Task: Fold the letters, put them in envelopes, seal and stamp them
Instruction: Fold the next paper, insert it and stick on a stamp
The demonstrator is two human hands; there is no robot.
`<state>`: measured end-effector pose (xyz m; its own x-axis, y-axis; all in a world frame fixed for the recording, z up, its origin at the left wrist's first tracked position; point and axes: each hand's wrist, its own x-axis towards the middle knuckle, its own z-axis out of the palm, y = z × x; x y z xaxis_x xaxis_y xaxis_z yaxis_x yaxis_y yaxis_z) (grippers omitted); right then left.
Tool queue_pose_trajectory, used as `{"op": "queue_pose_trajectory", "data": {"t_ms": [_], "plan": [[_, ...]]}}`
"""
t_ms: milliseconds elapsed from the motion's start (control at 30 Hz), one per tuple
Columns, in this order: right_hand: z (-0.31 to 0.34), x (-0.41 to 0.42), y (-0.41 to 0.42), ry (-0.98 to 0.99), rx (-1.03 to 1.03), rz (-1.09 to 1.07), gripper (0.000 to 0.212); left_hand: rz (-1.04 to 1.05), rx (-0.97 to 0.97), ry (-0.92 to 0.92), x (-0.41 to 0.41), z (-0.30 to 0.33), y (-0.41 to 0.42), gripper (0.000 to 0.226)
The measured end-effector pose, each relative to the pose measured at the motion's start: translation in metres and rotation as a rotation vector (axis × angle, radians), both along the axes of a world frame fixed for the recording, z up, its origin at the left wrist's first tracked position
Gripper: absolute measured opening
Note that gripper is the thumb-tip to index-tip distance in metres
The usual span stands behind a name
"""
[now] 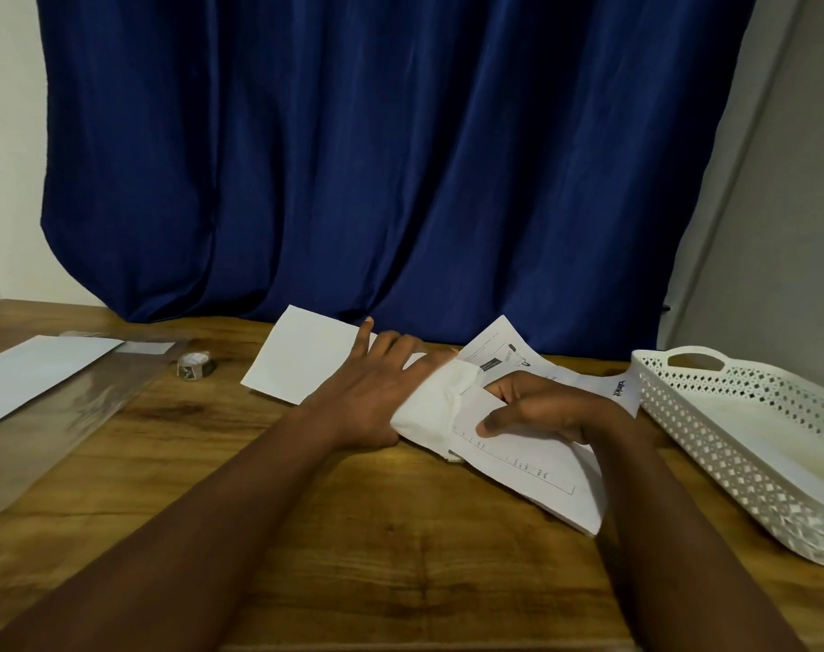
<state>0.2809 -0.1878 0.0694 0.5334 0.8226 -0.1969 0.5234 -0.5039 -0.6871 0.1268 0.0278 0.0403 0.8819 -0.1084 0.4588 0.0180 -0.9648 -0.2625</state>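
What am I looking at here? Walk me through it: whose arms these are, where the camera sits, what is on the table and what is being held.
No machine here: a person wears a wide-angle camera on the head, looking forward and down, so the two bare arms are their own.

The left hand lies with its fingers stretched over a white envelope. The right hand grips a folded printed letter by the envelope's opening.

On the wooden table also lie a blank white sheet, a small roll of tape, a clear plastic sleeve holding more envelopes at far left, and a white perforated basket at right. A blue curtain hangs behind.
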Motion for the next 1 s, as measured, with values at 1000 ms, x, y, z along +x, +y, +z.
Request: {"op": "queue_pose_trajectory", "data": {"t_ms": [1000], "plan": [[-0.005,0.01,0.012,0.257,0.503,-0.562,0.034,0.418,-0.236,-0.142,-0.018,0.016,0.011,0.127]]}}
